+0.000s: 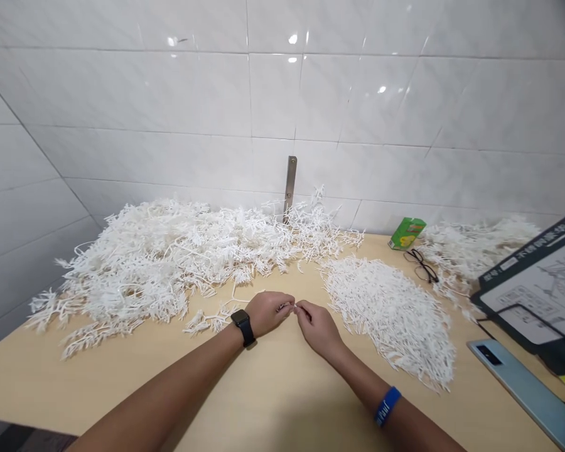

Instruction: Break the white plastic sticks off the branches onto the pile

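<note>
My left hand (268,312), with a black watch on its wrist, is closed around a white branched piece (286,306); only a little of it shows between the fingers. Just to its right, my right hand (316,325) pinches thumb and forefinger together at the end of that piece. The fingertips of both hands nearly meet. Left of and behind them lies a large heap of white branched pieces (169,251), with a few loose white branches (216,319) beside the left wrist. A pile of small white sticks (390,311) spreads to the right of my right hand.
At the back right stand a green box (407,233), black eyeglasses (422,265) and another white heap (480,245). A printed carton (541,289) leans at the right edge, with a light blue phone (522,389) before it. A metal strip (289,185) is against the tiled wall.
</note>
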Demonstrator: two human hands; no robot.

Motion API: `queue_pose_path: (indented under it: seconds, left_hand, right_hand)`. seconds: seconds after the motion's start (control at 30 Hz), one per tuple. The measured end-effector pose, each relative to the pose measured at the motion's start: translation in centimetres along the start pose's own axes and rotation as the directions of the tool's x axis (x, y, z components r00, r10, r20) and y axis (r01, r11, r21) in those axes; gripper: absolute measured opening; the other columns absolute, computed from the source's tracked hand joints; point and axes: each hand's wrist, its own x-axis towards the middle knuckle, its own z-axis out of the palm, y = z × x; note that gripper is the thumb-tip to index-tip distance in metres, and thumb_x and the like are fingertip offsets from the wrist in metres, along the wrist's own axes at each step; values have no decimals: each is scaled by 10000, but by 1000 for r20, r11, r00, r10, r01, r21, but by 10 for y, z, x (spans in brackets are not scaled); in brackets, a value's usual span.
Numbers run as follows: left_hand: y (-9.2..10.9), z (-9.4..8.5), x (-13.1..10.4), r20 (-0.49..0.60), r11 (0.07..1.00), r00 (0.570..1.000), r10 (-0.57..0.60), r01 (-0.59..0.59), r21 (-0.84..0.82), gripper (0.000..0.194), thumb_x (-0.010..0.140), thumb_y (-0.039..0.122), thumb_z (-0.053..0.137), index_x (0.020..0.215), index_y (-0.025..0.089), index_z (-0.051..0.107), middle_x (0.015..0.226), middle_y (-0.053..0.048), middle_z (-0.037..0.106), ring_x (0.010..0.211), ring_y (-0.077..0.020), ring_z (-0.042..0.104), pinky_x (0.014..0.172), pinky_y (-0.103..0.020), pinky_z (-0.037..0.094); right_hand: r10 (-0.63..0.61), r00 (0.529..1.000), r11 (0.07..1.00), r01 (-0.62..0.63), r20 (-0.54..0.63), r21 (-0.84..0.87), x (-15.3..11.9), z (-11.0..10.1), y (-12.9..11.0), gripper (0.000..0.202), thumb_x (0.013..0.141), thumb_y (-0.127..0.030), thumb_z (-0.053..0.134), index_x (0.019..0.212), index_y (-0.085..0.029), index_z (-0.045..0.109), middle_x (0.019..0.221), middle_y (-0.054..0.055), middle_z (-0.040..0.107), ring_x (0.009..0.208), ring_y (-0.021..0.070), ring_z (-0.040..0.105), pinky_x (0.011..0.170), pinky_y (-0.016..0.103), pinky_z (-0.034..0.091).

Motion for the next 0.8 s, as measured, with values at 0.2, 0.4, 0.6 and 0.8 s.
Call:
queue_pose_path:
  seconds: [0.2, 0.4, 0.6, 0.8]
  left_hand:
    - [-3, 1, 3, -37, 996, 996, -79, 78, -46, 248, 922, 269, 411, 810, 204, 622, 760, -20, 669, 700, -153, 583, 634, -248, 364]
    - [-10, 2, 7, -95, 964, 976, -197, 175, -200, 198, 893, 305, 462, 890, 196, 627, 778, -23, 687, 692, -159, 594, 643, -247, 384]
    - [-7, 0, 11, -81, 932, 980, -183, 146, -332, 197, 885, 323, 474, 858, 181, 608, 698, 5, 635, 635, -132, 548, 622, -232, 375]
    - [-8, 2, 13, -82, 898, 970, -227, 176, -404, 192, 861, 326, 503, 819, 171, 608, 652, 23, 588, 596, -108, 487, 604, -218, 364]
  right_hand:
    - [140, 987, 985, -148, -80, -94, 13, 11, -6, 257, 892, -287, 387, 702, -204, 538, 571, -13, 508, 530, 133, 420, 521, 249, 220]
    - [132, 988, 990, -127, -84, 56, 26, 18, -1, 280, 892, -327, 393, 680, -205, 531, 558, -24, 485, 532, 131, 420, 521, 242, 238]
    - [142, 986, 961, -116, -87, 251, 24, 14, 1, 295, 896, -369, 415, 684, -197, 529, 575, -24, 489, 545, 130, 431, 533, 241, 281]
    - [168, 985, 922, -142, -44, 359, 22, 14, -1, 290, 909, -369, 413, 720, -197, 549, 575, -28, 494, 535, 124, 447, 530, 238, 310]
